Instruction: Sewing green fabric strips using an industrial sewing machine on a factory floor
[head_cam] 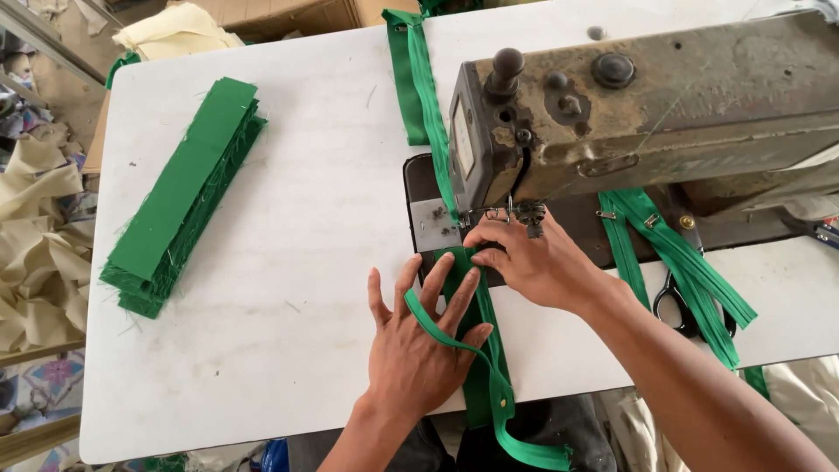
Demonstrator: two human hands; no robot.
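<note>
Now both hands, left (418,345) and right (533,262), press flat on green zipper strip (476,328), fingers spread.

The green fabric strip (482,350) lies flat on the white table (288,262), running lengthwise from under the presser foot of the sewing machine (647,105) toward the near table edge, where it hangs over. A green zipper tape (450,336) lies on the strip beside the machine, then curves off to the left and loops back across the strip near the table edge. Its free end (537,454) hangs below that edge. Strip and tape touch along the section nearest the machine's needle.
</note>
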